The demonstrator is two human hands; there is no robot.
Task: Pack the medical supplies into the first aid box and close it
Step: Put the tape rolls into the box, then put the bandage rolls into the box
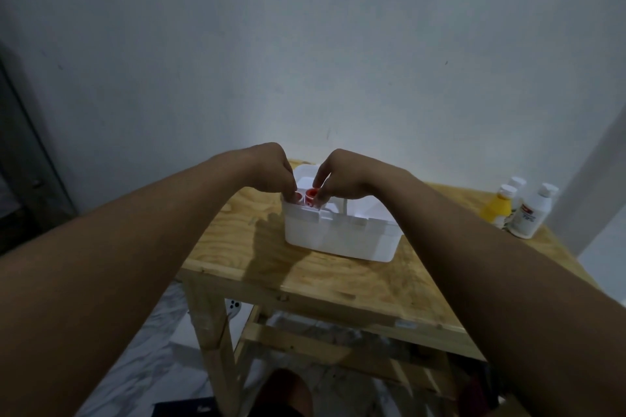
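Your left hand (271, 162) and right hand (338, 176) each pinch a small red-capped bottle (310, 195) inside the smooth white plastic first aid box (338, 234) on the plywood bench (338, 281).

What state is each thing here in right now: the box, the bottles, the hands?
Box: open, no lid on it, upright on the table.
Red-capped items: upright in the box's left end, fingers on them.
Bottles: capped, upright, still outside the box at the table's right edge.
Left hand: fingers reaching into the box.
Right hand: fingertips pinching a red cap.
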